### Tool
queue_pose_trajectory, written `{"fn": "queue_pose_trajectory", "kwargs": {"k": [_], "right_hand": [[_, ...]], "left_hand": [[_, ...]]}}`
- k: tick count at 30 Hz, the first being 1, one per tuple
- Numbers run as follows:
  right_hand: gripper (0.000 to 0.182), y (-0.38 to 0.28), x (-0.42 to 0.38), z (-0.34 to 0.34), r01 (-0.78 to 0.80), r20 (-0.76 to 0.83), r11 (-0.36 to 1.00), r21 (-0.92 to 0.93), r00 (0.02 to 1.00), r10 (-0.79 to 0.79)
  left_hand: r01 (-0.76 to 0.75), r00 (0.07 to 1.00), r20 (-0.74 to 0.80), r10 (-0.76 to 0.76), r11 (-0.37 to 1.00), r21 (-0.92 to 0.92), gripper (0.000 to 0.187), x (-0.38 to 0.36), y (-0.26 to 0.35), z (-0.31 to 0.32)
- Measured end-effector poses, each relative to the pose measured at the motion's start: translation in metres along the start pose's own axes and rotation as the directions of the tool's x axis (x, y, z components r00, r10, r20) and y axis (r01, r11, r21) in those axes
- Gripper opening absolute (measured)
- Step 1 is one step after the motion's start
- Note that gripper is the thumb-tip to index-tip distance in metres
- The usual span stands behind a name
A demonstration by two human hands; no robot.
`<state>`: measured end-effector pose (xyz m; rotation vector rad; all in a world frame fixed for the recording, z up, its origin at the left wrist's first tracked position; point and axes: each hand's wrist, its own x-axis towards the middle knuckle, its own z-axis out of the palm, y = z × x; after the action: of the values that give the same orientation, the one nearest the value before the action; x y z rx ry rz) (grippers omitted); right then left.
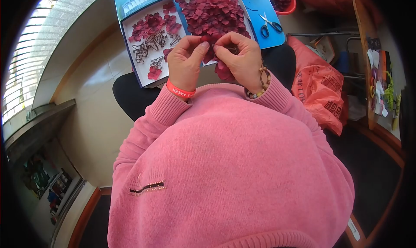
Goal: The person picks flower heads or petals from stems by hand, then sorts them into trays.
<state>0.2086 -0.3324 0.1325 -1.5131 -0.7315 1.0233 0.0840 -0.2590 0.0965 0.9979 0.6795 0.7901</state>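
Note:
My left hand and my right hand are close together over the near edge of the trays. Thumb and forefinger of the left hand pinch a dark red artificial flower petal. The right hand's fingertips are also closed on the flower piece; its exact part there is hidden by the fingers. More red petals hang below the right hand. Behind the hands lies a heap of dark red artificial petals in the right tray. Beside the left hand, the white left tray holds red flowers and brown wiry stems.
Black-handled scissors lie on the blue tabletop to the right. A red basin with more petals stands beyond. Red sacks and a wooden board are at the right, a barred window at the left.

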Motion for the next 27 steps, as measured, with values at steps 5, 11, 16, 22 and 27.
{"fn": "queue_pose_trajectory", "kwargs": {"k": [5,11,16,22,27], "right_hand": [[0.003,0.007,0.002,0.001,0.093,-0.073,0.995,-0.038,0.993,-0.096],[0.004,0.013,0.000,0.002,0.225,-0.110,0.964,-0.142,0.964,-0.241],[0.007,0.004,-0.006,0.002,0.383,-0.026,0.900,-0.208,0.918,-0.397],[0.012,0.004,-0.009,0.002,0.507,-0.046,0.822,-0.259,0.844,-0.535],[0.015,0.007,-0.009,0.001,0.663,-0.024,0.644,-0.382,0.690,-0.724]], "left_hand": [[-0.147,0.988,0.065,0.137,0.975,0.168,0.011,0.001,-0.001,0.004],[-0.396,0.910,0.132,0.393,0.730,0.557,0.007,-0.001,-0.003,0.005],[-0.403,0.907,0.141,0.397,0.721,0.564,0.007,-0.005,0.000,0.008],[-0.643,0.742,0.290,0.605,0.519,0.563,0.011,-0.003,0.004,0.008],[-0.782,0.620,0.393,0.680,0.489,0.388,0.017,0.000,0.011,0.007]]}}
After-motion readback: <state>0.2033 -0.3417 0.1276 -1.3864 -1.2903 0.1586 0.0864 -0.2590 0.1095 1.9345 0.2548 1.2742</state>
